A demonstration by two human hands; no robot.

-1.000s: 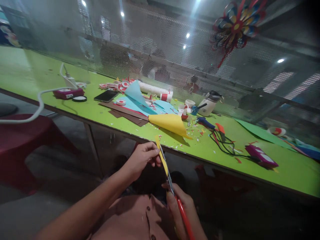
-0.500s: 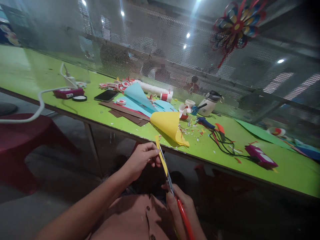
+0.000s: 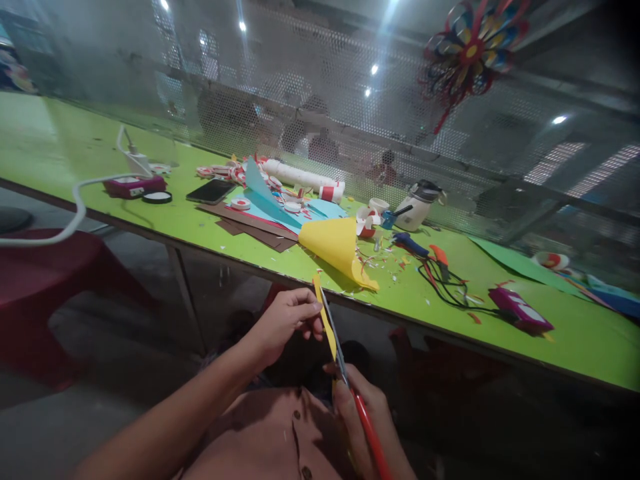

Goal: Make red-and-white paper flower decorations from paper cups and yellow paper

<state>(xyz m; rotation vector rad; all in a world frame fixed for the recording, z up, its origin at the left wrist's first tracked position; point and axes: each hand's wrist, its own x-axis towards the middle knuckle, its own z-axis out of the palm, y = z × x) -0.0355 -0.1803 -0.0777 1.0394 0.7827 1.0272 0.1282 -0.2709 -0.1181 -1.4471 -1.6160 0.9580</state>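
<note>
Between thumb and fingers, my left hand (image 3: 294, 317) pinches a narrow strip of yellow paper (image 3: 327, 328), held in front of the table edge. My right hand (image 3: 367, 400) grips a pair of scissors (image 3: 369, 427) with red handles. Their metal blades point up and away, lying along the right side of the strip. Whether the blades are parted cannot be made out clearly. Just beyond the hands, a curled yellow sheet (image 3: 330, 245) rests at the table's near edge.
The green table (image 3: 500, 347) bears brown sheets (image 3: 255, 230), light blue paper (image 3: 270, 203), a phone (image 3: 211, 191) and paper scraps. Farther right are a blue glue gun (image 3: 410, 244), its black cable and a purple power strip (image 3: 521, 311). A red stool (image 3: 60, 267) stands at left.
The raised light blue sheet on the table has lifted and stands more upright. My hands, the yellow strip and the scissors have barely shifted; the camera view moved slightly.
</note>
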